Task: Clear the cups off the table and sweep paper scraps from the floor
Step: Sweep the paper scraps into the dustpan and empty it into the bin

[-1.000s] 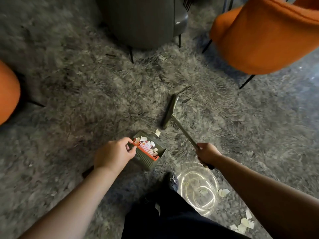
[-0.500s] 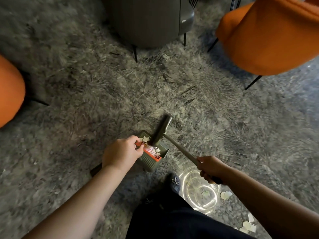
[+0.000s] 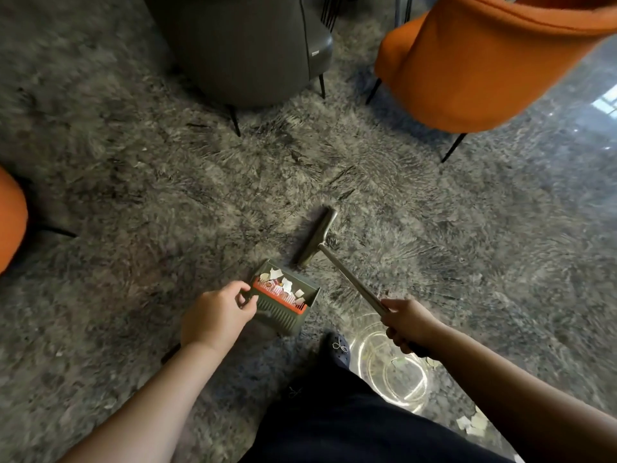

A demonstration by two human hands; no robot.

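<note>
Head view shows us a shaggy grey rug (image 3: 133, 162) under an orange chair (image 3: 484, 61) and a grey chair (image 3: 240, 45). Our right hand (image 3: 405, 325) clenches the broom (image 3: 317, 242) handle; our left hand (image 3: 217, 314) grips the green dustpan (image 3: 287, 309), just beside the broom head, holding paper scraps (image 3: 283, 284). More scraps (image 3: 470, 424) lie bottom right.

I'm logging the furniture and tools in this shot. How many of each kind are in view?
Orange chairs: 2, one at upper right, one at the left edge
Grey chair: 1
Dustpan: 1
Broom: 1
Total: 5
</note>
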